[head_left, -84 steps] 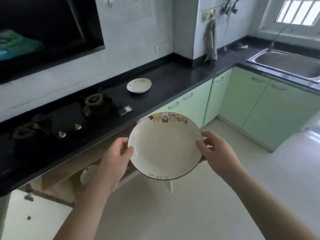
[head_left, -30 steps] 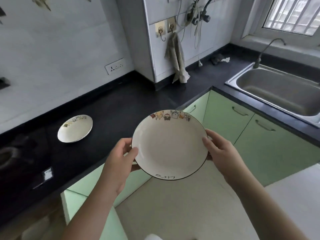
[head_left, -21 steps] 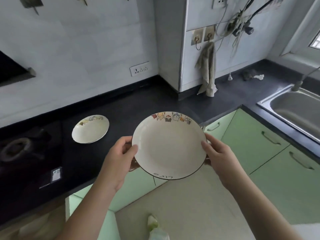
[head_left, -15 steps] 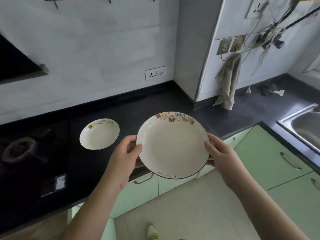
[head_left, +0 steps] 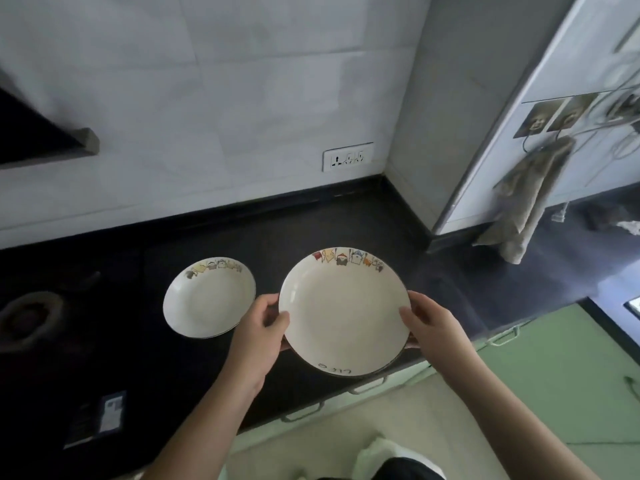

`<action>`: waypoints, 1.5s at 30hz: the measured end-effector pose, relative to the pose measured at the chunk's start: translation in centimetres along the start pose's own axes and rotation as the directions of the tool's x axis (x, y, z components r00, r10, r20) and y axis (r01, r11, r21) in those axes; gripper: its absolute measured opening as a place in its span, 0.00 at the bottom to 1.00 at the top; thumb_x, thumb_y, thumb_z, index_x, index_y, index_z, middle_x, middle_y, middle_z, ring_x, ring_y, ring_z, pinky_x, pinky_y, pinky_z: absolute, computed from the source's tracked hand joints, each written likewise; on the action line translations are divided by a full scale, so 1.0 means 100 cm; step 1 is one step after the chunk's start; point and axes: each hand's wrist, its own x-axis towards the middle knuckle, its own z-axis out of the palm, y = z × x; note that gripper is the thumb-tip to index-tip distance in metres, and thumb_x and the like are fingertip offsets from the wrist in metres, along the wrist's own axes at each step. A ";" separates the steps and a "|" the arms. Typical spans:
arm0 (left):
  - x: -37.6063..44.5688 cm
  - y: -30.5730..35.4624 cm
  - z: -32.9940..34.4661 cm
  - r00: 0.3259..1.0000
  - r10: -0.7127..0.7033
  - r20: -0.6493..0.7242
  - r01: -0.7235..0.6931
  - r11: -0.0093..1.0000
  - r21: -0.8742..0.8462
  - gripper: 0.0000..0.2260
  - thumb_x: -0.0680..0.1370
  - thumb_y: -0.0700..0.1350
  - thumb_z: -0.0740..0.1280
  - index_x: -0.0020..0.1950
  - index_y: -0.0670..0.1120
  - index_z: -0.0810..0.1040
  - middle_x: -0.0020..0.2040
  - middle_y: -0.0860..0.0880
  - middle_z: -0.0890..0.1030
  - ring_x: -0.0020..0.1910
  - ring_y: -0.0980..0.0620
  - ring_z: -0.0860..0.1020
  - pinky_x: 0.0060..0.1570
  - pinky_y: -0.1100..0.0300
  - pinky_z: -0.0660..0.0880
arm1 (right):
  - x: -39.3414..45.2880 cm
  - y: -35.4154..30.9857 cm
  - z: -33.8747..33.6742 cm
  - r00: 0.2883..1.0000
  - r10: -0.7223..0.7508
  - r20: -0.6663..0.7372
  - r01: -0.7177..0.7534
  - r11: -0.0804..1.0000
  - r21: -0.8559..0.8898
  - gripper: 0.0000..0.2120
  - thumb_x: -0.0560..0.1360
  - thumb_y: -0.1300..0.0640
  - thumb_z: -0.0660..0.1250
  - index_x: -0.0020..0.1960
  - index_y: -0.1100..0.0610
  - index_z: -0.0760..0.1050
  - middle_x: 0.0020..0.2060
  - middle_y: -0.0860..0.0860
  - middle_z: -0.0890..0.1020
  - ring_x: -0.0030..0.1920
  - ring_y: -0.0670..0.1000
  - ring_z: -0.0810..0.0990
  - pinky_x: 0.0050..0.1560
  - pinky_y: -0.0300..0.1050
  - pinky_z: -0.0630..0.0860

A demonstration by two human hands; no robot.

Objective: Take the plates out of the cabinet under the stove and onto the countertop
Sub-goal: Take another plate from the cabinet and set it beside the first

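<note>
While your fingers under the large plate stay hidden, both thumbs hook over its rim: left hand grips the left edge, right hand the right. You hold it above the black countertop, just beside the smaller plate lying there; the stove burner is dim, cut off.

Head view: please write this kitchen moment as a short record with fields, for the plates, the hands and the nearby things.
held plate: large plate, cartoon figures on far rim, over the front part of the countertop; contact with the counter cannot be told
left hand: grips left rim, thumb on top
right hand: grips right rim, thumb on top
second plate: small plate, flat on the countertop, left of the large plate
stove: burner at far left
wall: socket; cloth hanging at right
</note>
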 end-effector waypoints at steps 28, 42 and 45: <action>0.181 -0.050 0.113 0.843 -0.439 -0.312 0.469 0.883 0.024 0.20 0.77 0.37 0.69 0.67 0.49 0.72 0.61 0.48 0.77 0.51 0.54 0.77 0.52 0.53 0.80 | 0.267 0.070 0.015 0.941 0.202 0.272 -0.153 0.970 -0.189 0.14 0.79 0.56 0.64 0.65 0.51 0.74 0.49 0.47 0.82 0.42 0.48 0.85 0.41 0.43 0.82; 0.189 -0.059 0.121 0.833 -0.466 -0.297 0.469 0.881 -0.068 0.20 0.77 0.37 0.68 0.68 0.48 0.71 0.62 0.45 0.78 0.59 0.47 0.78 0.58 0.48 0.78 | 0.289 0.079 0.017 0.937 0.192 0.292 -0.154 0.977 -0.146 0.13 0.79 0.58 0.65 0.63 0.52 0.76 0.50 0.50 0.83 0.44 0.48 0.84 0.45 0.47 0.83; 0.191 -0.060 0.122 0.830 -0.465 -0.308 0.466 0.882 -0.074 0.20 0.77 0.37 0.68 0.67 0.48 0.72 0.61 0.46 0.78 0.58 0.48 0.78 0.57 0.48 0.79 | 0.291 0.077 0.018 0.941 0.180 0.286 -0.140 0.978 -0.153 0.13 0.79 0.58 0.64 0.63 0.52 0.76 0.50 0.50 0.83 0.45 0.49 0.84 0.46 0.47 0.83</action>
